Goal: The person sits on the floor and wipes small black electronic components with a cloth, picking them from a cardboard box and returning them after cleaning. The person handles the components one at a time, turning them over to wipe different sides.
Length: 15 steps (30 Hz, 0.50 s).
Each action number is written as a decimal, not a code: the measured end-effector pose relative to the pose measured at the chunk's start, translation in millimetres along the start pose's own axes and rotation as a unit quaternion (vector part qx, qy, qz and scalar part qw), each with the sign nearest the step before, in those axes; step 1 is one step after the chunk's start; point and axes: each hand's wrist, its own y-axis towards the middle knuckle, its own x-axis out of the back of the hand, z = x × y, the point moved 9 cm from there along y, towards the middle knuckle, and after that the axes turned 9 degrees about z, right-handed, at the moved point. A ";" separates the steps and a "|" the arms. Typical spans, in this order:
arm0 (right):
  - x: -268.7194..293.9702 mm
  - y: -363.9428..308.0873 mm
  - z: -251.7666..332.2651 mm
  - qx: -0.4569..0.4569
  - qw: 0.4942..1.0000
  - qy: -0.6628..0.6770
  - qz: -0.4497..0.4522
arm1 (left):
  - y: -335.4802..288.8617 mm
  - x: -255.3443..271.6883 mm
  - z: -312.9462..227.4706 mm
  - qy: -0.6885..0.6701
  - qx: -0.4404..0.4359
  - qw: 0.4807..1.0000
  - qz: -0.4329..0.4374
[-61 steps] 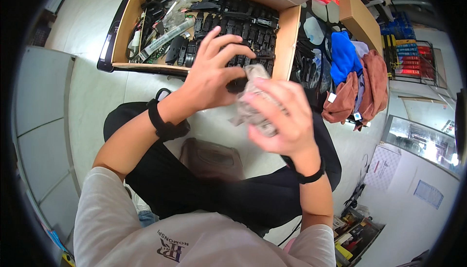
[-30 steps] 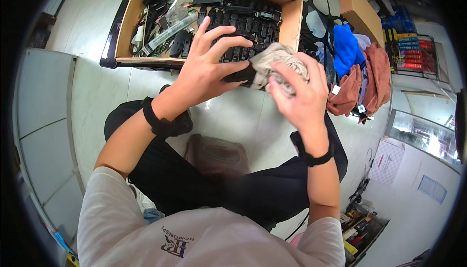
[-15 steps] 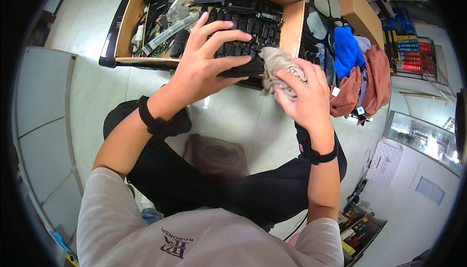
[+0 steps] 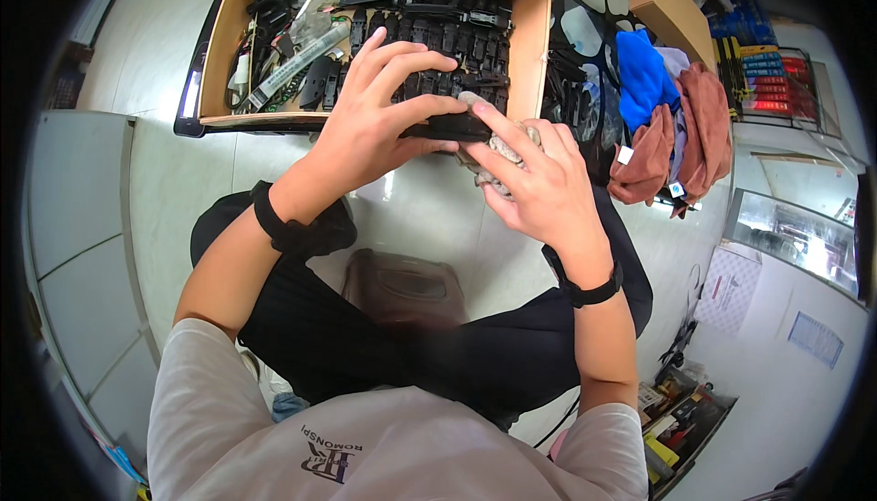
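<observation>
Left hand (image 4: 370,117): forefinger and thumb pinch black part (image 4: 449,127), other fingers spread
Right hand (image 4: 551,181): curled round cloth (image 4: 504,149), at black part's right end
Black part: between hands, near box (image 4: 530,55)

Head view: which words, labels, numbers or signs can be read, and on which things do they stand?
Pale shirt: dark chest lettering, partly legible, not copied here.
Long pale strip in the open box: print too small to read.
White patterned box: too small.
Wall sheet: too small.
Held black piece, beige cloth: no print visible.
</observation>
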 end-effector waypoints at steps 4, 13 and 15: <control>2.0 -2.0 1.0 -0.006 1.000 -0.024 -0.001 | 1.9 -4.3 6.3 -0.090 0.046 0.994 0.035; 6.7 -9.3 -4.6 -0.014 0.999 -0.018 -0.024 | 2.0 -9.5 14.9 -0.079 0.062 0.994 0.038; 10.6 -15.0 -14.5 -0.038 0.999 -0.009 -0.028 | 1.2 -5.1 14.9 0.022 0.057 0.998 0.016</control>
